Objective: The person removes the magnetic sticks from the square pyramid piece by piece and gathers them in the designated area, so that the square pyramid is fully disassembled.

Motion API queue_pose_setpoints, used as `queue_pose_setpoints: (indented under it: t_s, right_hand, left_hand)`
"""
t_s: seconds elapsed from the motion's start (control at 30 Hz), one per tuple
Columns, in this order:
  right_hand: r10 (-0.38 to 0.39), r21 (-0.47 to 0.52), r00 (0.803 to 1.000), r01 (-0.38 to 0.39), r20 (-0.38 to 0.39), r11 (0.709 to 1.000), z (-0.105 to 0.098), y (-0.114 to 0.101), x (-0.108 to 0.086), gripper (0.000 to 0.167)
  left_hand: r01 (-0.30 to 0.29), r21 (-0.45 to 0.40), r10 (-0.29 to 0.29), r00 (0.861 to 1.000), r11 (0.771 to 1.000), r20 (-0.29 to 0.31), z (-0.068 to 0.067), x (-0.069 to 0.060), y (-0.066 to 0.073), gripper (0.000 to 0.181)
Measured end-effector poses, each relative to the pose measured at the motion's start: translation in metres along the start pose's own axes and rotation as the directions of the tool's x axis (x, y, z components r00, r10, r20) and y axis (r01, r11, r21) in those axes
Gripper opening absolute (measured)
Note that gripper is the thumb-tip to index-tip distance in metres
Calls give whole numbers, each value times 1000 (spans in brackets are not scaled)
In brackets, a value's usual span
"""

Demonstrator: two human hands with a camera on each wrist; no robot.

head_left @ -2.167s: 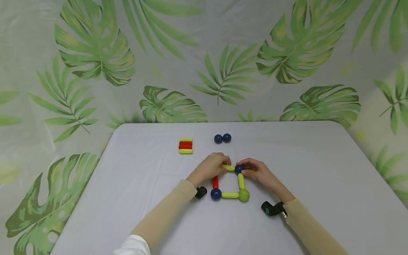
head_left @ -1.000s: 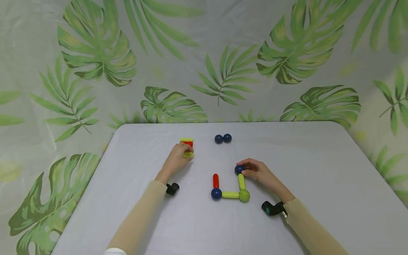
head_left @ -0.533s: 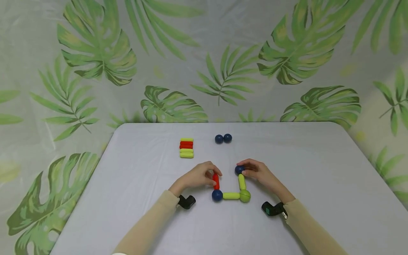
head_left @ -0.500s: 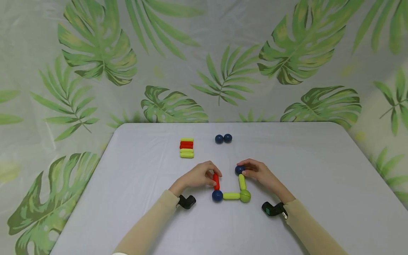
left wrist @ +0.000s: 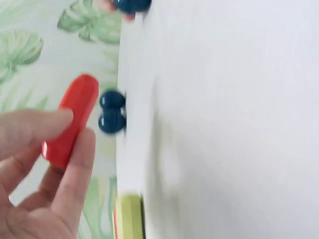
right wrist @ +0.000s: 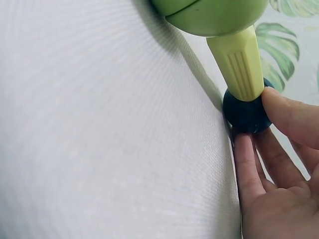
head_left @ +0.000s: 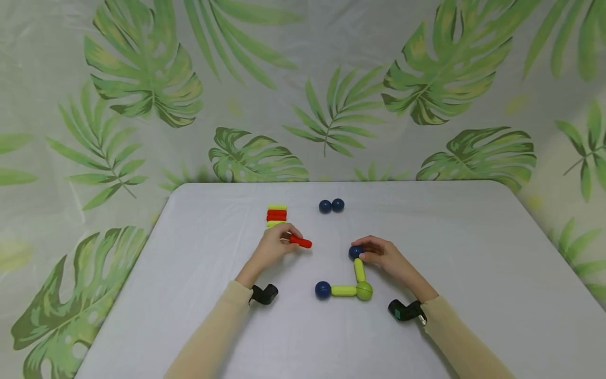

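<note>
My left hand (head_left: 274, 247) pinches a red rod (head_left: 301, 241) between thumb and fingers, held above the table near the row of rods. In the left wrist view the red rod (left wrist: 75, 119) is tilted, gripped by its lower half. My right hand (head_left: 383, 258) holds a dark blue ball (head_left: 355, 252) between thumb and fingers. From that ball a yellow rod (head_left: 360, 270) runs to a green ball (head_left: 364, 290). Another yellow rod (head_left: 343, 290) joins the green ball to a second blue ball (head_left: 323, 290). The right wrist view shows the held blue ball (right wrist: 245, 113) resting close to the tablecloth.
Stacked side by side at the back left lie yellow and red rods (head_left: 276, 212), partly hidden by my left hand. Two loose blue balls (head_left: 331, 206) touch each other at the back middle. A white cloth covers the table (head_left: 450, 231); a leaf-patterned sheet (head_left: 331, 105) hangs behind.
My left hand placed a yellow rod from the frame's far side onto the rod row, then pulled the red rod off the left blue ball and carried it back leftward. My right hand stayed put.
</note>
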State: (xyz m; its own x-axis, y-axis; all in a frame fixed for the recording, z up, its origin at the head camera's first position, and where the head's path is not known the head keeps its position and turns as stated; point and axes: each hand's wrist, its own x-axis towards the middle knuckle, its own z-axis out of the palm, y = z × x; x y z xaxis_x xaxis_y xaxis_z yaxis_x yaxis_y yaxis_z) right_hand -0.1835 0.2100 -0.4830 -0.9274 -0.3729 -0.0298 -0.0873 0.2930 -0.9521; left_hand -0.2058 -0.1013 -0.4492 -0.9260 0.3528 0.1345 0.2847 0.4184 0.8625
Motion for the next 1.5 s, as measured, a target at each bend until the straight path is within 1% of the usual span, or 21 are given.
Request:
queue_pose_setpoints:
  t_s: [0.1, 0.2, 0.27, 0.37, 0.63, 0.7, 0.73, 0.8, 0.83, 0.87, 0.93, 1.0, 1.03, 1.07, 1.1, 1.23, 1.3, 1.37, 1.43, 1.47, 1.5]
  right_hand:
    - [-2, 0, 1000, 2, -2, 1000, 0, 0, -1, 31]
    - [-4, 3, 1000, 4, 1, 1000, 0, -2, -1, 31]
    - [-4, 3, 1000, 4, 2, 1000, 0, -2, -1, 31]
    - [-1, 1, 1000, 1, 1, 1000, 1, -3, -1, 31]
    - [-2, -9, 1000, 2, 0, 1000, 1, -3, -1, 31]
    - [-6, -9, 1000, 6, -1, 1000, 1, -3, -1, 31]
    - [-9, -11, 1000, 9, -1, 1000, 0, -3, -1, 31]
    - [-15, -13, 1000, 15, -3, 1000, 0, -2, -1, 31]
    - [-15, -12, 1000, 15, -5, 1000, 0, -2, -1, 30]
    - [-15, -14, 1000, 15, -7, 1000, 0, -2, -1, 30]
    - [-21, -24, 1000, 20, -5, 999, 0, -1, -1, 31]
    - [-21, -31, 1000, 21, -10, 999, 0, -1, 0, 31]
    - [-21, -36, 1000, 20, -11, 999, 0, 0, 0, 31]
    - [-23, -42, 1000, 23, -11, 999, 0, 0, 0, 31]
    - [-22, -41, 1000, 22, -12, 999, 0, 0, 0, 31]
    - [-19, -29, 1000, 18, -11, 999, 0, 0, -1, 31]
    - [-18, -20, 1000, 18, -7, 1000, 0, -1, -1, 31]
    - [-24, -21, 1000, 24, 1, 999, 0, -1, -2, 32]
    - [-19, -21, 1000, 19, -3, 1000, 0, -2, -2, 32]
    - [-18, -22, 1000, 18, -5, 1000, 0, -2, -2, 32]
    - [-17, -26, 1000, 17, -5, 1000, 0, -2, -1, 32]
  left_hand:
    - [87, 33, -81, 987, 996, -142, -14, 0, -11, 18]
    - [160, 86, -139, 967, 983, -212, -24, 0, -21, 20]
    - [194, 111, -165, 960, 975, -224, -27, 1, -25, 21]
    - [210, 150, -175, 961, 966, -215, -29, 2, -30, 20]
    - [202, 248, -149, 965, 948, -215, -29, 6, -33, 18]
    - [144, 244, -104, 980, 959, -172, -27, 4, -29, 18]
    - [103, 234, -76, 990, 967, -123, -25, 2, -25, 18]
    - [6, 187, -13, 999, 982, 35, -18, -4, -15, 18]
    - [-43, 149, 23, 990, 988, 136, -13, -8, -10, 19]
    - [-78, 110, 49, 969, 991, 242, -7, -12, -5, 21]
    - [-112, 69, 72, 901, 991, 428, 6, -20, 6, 27]
    - [-150, 93, 77, 840, 984, 538, 21, -28, 15, 34]
    - [-183, 125, 82, 822, 975, 563, 28, -31, 18, 37]
    - [-218, 170, 83, 813, 961, 576, 35, -33, 21, 39]
    - [-255, 215, 88, 812, 943, 577, 41, -35, 23, 38]
    - [-367, 348, 133, 829, 863, 544, 54, -38, 27, 31]
    - [-386, 361, 153, 833, 849, 532, 56, -37, 28, 26]
    - [-388, 344, 166, 833, 855, 528, 55, -35, 27, 24]
    - [-363, 297, 173, 841, 883, 513, 53, -31, 26, 22]
    - [-343, 271, 176, 851, 900, 495, 51, -28, 24, 23]
    - [-313, 242, 173, 868, 919, 466, 50, -23, 22, 23]
